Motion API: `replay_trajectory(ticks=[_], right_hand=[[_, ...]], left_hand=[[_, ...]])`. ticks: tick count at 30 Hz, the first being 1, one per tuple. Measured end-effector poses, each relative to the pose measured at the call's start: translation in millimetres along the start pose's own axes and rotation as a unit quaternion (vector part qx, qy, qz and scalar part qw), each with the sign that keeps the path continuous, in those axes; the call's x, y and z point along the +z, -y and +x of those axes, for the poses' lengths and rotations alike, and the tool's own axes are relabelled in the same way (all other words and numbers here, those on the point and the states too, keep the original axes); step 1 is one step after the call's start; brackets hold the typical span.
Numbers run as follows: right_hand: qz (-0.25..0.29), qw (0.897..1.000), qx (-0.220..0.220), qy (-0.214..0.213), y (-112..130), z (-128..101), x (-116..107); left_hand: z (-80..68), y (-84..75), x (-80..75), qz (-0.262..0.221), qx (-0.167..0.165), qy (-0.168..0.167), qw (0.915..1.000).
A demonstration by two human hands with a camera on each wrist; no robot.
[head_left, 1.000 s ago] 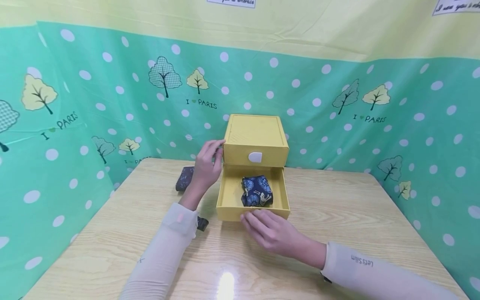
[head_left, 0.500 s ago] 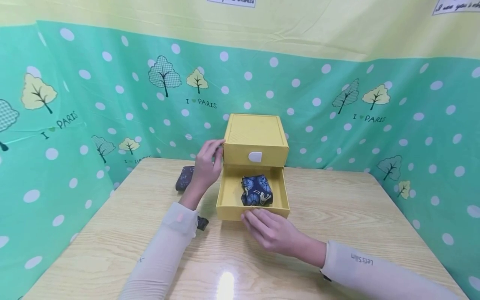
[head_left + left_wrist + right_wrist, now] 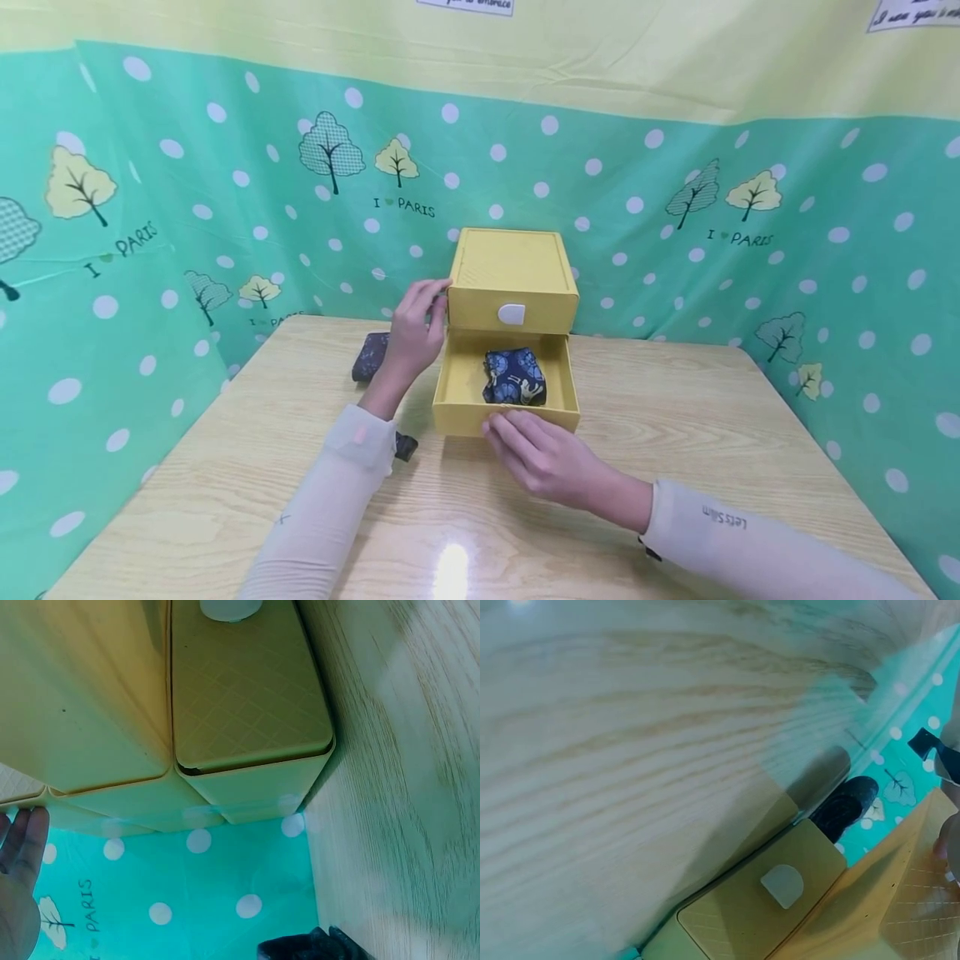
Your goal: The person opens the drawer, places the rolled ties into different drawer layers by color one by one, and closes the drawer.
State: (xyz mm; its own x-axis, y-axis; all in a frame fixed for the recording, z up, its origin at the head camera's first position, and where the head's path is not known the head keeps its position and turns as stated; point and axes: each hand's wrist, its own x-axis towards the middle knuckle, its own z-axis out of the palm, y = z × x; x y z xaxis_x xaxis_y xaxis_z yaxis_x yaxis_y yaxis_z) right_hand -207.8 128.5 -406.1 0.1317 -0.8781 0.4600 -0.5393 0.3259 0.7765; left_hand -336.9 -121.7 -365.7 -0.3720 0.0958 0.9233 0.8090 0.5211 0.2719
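Observation:
A yellow drawer cabinet (image 3: 512, 258) stands on the table, its upper drawer pushed in. Below that, the pulled-out drawer (image 3: 558, 367) holds a folded dark blue cloth (image 3: 513, 377) with a lighter blue flower pattern. My right hand (image 3: 543, 458) touches this drawer's front with its fingertips; the palm side is hidden. At the cabinet's left side, my left hand (image 3: 416, 329) rests its fairly straight fingers against the upper front corner. The left wrist view shows its fingers (image 3: 28, 844) beside the cabinet, and a further closed drawer (image 3: 247, 697) underneath.
A folded dark patterned cloth (image 3: 369, 357) lies left of the cabinet, partly behind my left arm. A small black object (image 3: 406, 447) shows beside the left sleeve. The wooden table (image 3: 675, 417) meets a green dotted curtain (image 3: 637, 250) behind and at both sides.
The open drawer has slid slightly inward, and my right hand has moved forward with its front. My left hand has stayed at the cabinet's side.

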Motion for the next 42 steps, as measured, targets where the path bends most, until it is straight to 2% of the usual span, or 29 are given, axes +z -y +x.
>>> replay_trajectory(ticks=[14,20,27,42], right_hand=[[0.001,1.0,0.014,-0.018,-6.7,11.2,-6.2],[0.0,1.0,0.024,0.006,-5.7,4.6,-0.6],[-0.004,1.0,0.026,0.008,-8.2,5.2,0.7],[0.008,0.998,0.043,0.04,-9.1,1.3,4.4]], left_hand=[[-0.3,-0.7,-0.2,0.003,-0.002,0.004,1.0],[-0.2,-1.0,-0.1,0.002,-0.001,0.008,1.0],[0.9,-2.3,-1.1,0.002,-0.007,0.012,0.9999],[0.2,-0.7,-0.3,0.005,-0.005,0.007,0.9999]])
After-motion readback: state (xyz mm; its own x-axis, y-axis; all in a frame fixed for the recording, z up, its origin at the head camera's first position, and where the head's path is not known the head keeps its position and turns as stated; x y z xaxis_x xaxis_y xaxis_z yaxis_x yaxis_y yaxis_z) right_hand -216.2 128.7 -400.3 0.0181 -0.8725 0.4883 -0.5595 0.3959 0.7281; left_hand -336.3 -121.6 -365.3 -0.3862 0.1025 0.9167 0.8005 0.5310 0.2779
